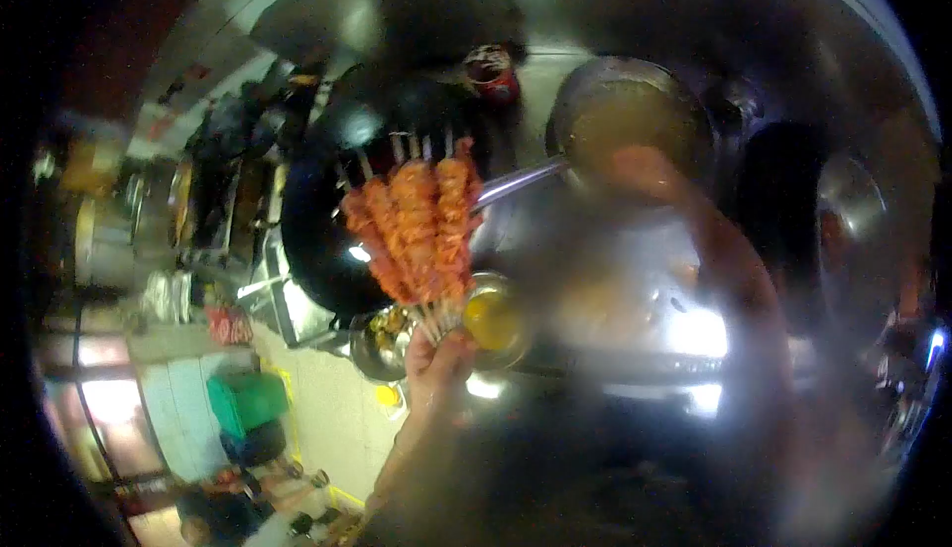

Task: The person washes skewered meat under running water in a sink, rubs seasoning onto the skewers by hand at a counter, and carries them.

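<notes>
My left hand (439, 361) is closed around the bare stick ends of several meat skewers (415, 220). The orange-red meat fans upward from the fist, in front of a large black wok (317, 240). My right hand (643, 170) reaches over a round pan (605, 81) at the back; blur and haze hide its fingers. A shiny metal handle (521, 182) runs from near that pan toward the skewers; whether my right hand touches it is not visible. Just right of my left hand sits a bowl of yellow liquid (493, 324).
A red can (491, 73) stands behind the black wok. Beside my left hand is a bowl with chopped food (385, 329). A green bin (246, 401) stands on the floor at lower left. Another metal pan (851, 200) lies far right. Haze covers the steel counter.
</notes>
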### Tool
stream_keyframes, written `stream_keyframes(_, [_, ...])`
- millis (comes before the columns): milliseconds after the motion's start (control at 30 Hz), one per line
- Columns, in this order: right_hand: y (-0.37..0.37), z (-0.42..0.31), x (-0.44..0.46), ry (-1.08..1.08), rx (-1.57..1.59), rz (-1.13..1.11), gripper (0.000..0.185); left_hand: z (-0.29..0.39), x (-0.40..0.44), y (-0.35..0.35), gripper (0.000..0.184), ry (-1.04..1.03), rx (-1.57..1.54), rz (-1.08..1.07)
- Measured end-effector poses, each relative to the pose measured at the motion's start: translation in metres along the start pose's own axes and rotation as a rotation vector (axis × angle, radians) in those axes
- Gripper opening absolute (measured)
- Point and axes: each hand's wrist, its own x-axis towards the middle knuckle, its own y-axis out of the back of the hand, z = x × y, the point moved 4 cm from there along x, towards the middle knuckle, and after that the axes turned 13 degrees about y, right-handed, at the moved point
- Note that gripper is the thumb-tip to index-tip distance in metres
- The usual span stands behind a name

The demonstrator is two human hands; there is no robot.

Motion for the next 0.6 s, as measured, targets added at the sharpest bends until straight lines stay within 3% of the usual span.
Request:
stream_keyframes(33, [0.017, -0.025, -0.005, -0.110, -0.156, 0.008, 0.030, 0.000, -0.003, -0.002, 0.022, -0.013, 0.007, -0.054])
stream_keyframes(67, [0.045, -0.093, -0.018, -0.304, -0.519, 0.012, 0.032, 0.006, -0.010, -0.009, 0.026, -0.030, -0.026, -0.147])
stream_keyframes(133, [0.029, -0.109, -0.020, -0.066, -0.800, -0.021, 0.031, 0.000, -0.021, 0.000, 0.029, -0.109, 0.057, -0.048])
stream_keyframes(200, [0.028, -0.080, -0.053, 0.067, -1.124, -0.037, 0.031, -0.010, -0.023, 0.004, 0.030, -0.118, 0.111, -0.056])
stream_keyframes(233, [0.038, -0.072, -0.070, 0.100, -1.059, 0.088, 0.028, -0.019, -0.022, 0.011, 0.030, -0.157, 0.071, -0.201])
stream_keyframes(300, [0.059, -0.050, -0.105, 0.196, -0.912, 0.329, 0.023, -0.031, -0.027, 0.014, 0.032, -0.164, 0.089, -0.135])
stream_keyframes(367, [0.071, -0.102, -0.142, 0.078, -1.083, 0.194, 0.030, -0.054, -0.018, 0.032, 0.028, -0.206, 0.041, -0.142])
stream_keyframes(467, [0.113, -0.121, -0.193, 0.021, -1.230, 0.347, 0.032, -0.077, -0.018, 0.044, 0.014, -0.169, 0.046, -0.170])
stream_keyframes(500, [0.136, -0.132, -0.216, 0.173, -1.393, 0.423, 0.033, -0.080, -0.024, 0.041, 0.012, -0.182, 0.040, -0.144])
stream_keyframes(567, [0.194, -0.146, -0.255, -0.127, -1.286, 0.514, 0.037, -0.088, -0.034, 0.038, 0.011, -0.193, 0.031, -0.122])
stream_keyframes(600, [0.224, -0.137, -0.273, -0.450, -1.216, 0.426, 0.042, -0.092, -0.039, 0.039, 0.011, -0.192, 0.032, -0.128])
